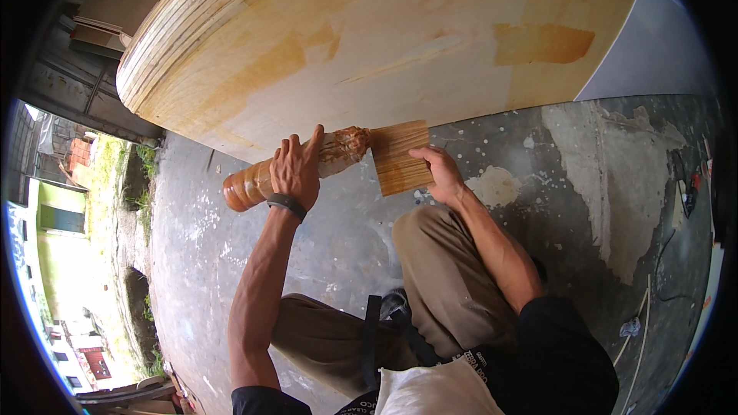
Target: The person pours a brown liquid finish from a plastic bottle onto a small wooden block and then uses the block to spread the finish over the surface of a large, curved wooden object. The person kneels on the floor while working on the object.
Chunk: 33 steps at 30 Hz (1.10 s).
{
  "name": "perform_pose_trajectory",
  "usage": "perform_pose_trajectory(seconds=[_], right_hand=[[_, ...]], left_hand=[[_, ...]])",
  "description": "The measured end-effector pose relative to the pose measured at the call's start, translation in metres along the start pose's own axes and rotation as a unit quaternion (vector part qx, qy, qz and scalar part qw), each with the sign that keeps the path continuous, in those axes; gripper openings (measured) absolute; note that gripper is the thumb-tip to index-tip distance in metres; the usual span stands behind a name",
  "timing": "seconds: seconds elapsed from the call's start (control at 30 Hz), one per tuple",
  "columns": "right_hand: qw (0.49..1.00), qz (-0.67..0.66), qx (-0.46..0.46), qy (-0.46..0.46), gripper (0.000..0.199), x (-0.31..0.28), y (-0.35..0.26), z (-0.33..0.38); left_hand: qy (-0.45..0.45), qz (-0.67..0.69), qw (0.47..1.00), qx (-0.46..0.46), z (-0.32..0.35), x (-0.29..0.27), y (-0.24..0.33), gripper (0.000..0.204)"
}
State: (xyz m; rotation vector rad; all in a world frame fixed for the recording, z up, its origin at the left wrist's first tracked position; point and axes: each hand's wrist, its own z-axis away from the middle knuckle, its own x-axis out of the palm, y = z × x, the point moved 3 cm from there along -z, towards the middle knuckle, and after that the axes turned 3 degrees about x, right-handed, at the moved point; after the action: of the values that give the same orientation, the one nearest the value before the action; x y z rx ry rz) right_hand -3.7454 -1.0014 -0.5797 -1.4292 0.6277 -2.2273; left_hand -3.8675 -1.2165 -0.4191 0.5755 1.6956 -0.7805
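Note:
My left hand (294, 174) is wrapped round a clear plastic bottle (249, 187) with orange-brown contents, tilted so that its crusted mouth end points right. A thin square piece of wood (400, 161) with brown, wet-looking streaks is pinched by its right edge in my right hand (443, 175). The bottle's crusted end meets the wood piece at its upper left side. Just beyond both hands stands a large, pale, round-cornered stack of plywood sheets (400, 23), its face marked with orange-brown patches.
My bent knees (438, 261) are close below my hands. Grey concrete floor (200, 261) with paint spots lies around me. At the right are a dark cable (667, 265), thin pale sticks (644, 338) and small tools (684, 192). Grass (115, 184) shows outside on the left.

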Motion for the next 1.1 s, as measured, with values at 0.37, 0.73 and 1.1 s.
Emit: perform_pose_trajectory(seconds=[0.37, 0.73, 1.1], right_hand=[[1.000, -0.006, -0.001, -0.008, 0.019, 0.005, -0.003, 0.004], [0.998, -0.045, -0.039, -0.001, 0.026, -0.003, -0.006, -0.007], [0.990, -0.113, -0.080, 0.028, 0.030, -0.003, -0.019, -0.006]], left_hand=[[0.009, 0.002, 1.000, 0.003, 0.001, -0.002, 0.002, 0.064], [0.007, 0.021, 1.000, 0.018, 0.004, -0.007, 0.013, 0.069], [-0.027, 0.053, 0.998, 0.013, 0.012, -0.013, 0.017, 0.076]])
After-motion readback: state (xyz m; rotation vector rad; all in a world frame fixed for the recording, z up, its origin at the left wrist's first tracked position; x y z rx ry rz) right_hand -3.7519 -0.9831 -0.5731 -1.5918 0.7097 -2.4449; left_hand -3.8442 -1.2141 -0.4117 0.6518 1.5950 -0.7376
